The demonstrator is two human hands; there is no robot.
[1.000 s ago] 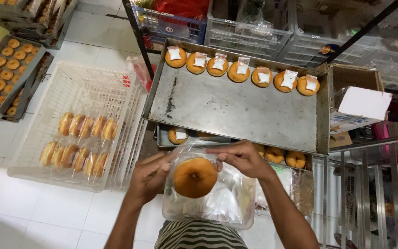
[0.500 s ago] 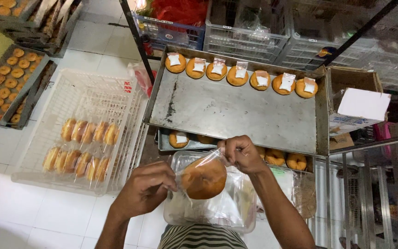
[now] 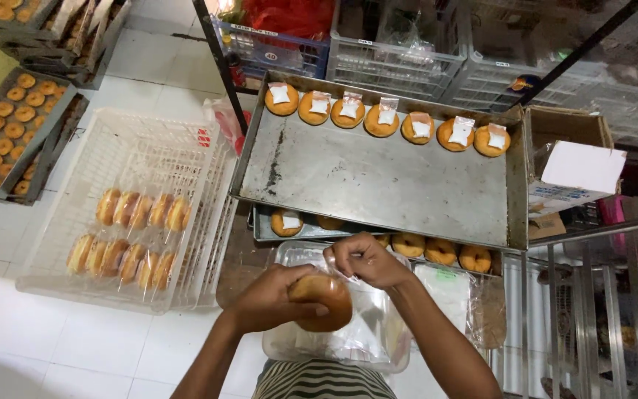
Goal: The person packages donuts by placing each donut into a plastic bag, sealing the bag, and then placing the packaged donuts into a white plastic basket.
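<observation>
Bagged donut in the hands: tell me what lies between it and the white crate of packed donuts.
Nothing visible. The left hand holds the bagged donut; only bare floor separates it from the white crate.

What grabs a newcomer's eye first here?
Centre bottom, the left hand cups a round golden-brown bun while the right hand pinches its clear wrap. Above them, a grey metal baking tray carries a row of buns along its far edge. Left, a white plastic crate holds bagged buns.
</observation>
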